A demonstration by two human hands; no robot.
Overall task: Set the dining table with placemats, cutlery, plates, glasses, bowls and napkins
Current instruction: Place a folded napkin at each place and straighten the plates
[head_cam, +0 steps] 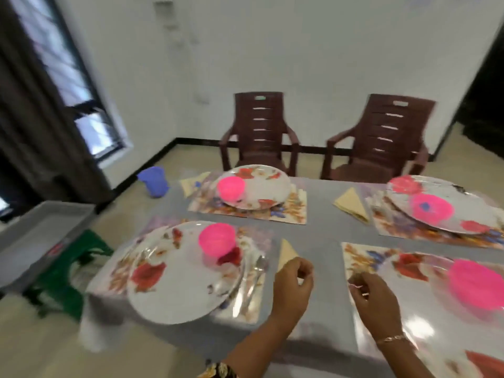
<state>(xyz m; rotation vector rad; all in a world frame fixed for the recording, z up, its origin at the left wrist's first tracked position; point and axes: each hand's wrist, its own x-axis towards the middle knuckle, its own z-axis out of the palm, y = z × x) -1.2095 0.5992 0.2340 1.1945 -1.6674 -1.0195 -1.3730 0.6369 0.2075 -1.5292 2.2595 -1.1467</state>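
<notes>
My left hand (294, 279) pinches the near end of the yellow napkin (286, 251). The napkin lies on the bare grey tablecloth (321, 236), between the left placemat (259, 236) and the right placemat (357, 257). Cutlery (255, 279) lies just left of it, beside the plate (180, 285). My right hand (373, 298) is curled over the right placemat's edge, and I cannot tell if it holds something.

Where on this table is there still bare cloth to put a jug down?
The grey cloth is bare in the centre, between the four mats. Crowded: each mat carries a plate and bowl, and the near middle holds the napkin in the left hand, with the right hand beside.
</notes>
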